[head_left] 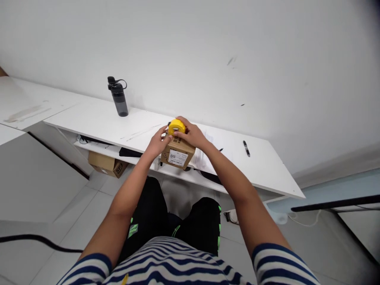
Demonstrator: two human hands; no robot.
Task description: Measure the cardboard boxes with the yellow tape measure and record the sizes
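A yellow tape measure [176,126] is held just above a small cardboard box [181,147]. My right hand [191,133] wraps round the tape measure's right side, thumb across its front. At its left side my left hand [160,140] has its fingers closed near the tape's mouth; a pinched tape end is too small to make out there. The box carries a white printed label [177,157] on its near face and sits at the desk's front edge. Partly behind the box and my right arm lies a paper with faint marks [204,152].
On the white desk [145,122] a dark water bottle [119,99] stands left and a black pen [246,148] lies right. A shelf below holds dark items [130,152]. Under it is another cardboard box [107,163]. A wall rises behind the desk.
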